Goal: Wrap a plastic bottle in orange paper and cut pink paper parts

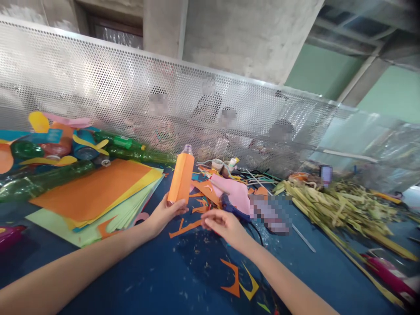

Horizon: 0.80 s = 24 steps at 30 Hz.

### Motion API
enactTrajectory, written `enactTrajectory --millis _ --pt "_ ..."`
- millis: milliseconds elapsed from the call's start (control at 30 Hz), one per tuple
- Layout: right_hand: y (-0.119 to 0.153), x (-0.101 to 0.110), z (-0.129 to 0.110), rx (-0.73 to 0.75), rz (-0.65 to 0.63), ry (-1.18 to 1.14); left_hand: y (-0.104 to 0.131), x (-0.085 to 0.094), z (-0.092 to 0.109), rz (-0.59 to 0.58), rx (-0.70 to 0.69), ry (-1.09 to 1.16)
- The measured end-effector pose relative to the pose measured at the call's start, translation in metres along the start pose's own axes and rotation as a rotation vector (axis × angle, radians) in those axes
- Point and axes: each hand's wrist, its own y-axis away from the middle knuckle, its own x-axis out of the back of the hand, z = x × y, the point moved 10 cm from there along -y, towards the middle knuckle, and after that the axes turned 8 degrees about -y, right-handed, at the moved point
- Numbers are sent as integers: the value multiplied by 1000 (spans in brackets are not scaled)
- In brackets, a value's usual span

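My left hand (166, 214) grips the base of a plastic bottle (181, 177) wrapped in orange paper. The bottle stands slightly tilted, and its clear, uncapped neck shows at the top. Just to the right, my right hand (223, 224) hovers over the table with its fingers loosely bent, and nothing shows in it. Beyond that hand lies a dark blue glue gun (234, 210) with a black cord. Orange paper scraps (206, 192) and a pink sheet (234, 190) lie around the glue gun.
Stacked coloured paper (88, 188) lies at left, before green bottles (46, 179) and decorated bottles. Dried husks (344, 205) cover the right side. Cut scraps (232, 278) lie near me on the blue table (147, 280). A perforated metal panel (114, 96) runs behind; people show through it.
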Motion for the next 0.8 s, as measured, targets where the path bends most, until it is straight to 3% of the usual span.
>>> enactTrajectory --millis 100,200,300,400,533,667,800 --pt "9 -17 -12 111 -43 397 0 6 6 50 -83 -144" --pt "14 -25 -28 251 3 787 3 5 20 48 -220 -428" --pt "12 -10 -31 211 134 1083 5 7 39 93 -379 -743" --pt "10 25 -27 53 291 1301 3 11 51 152 -463 -967" --pt "13 63 -9 -206 357 1381 -6 25 50 227 -407 -1152" --pt "17 64 1 -269 291 1290 -15 36 41 219 -362 -1208" --pt "20 65 -4 -262 240 1265 -23 43 32 201 -313 -1230"
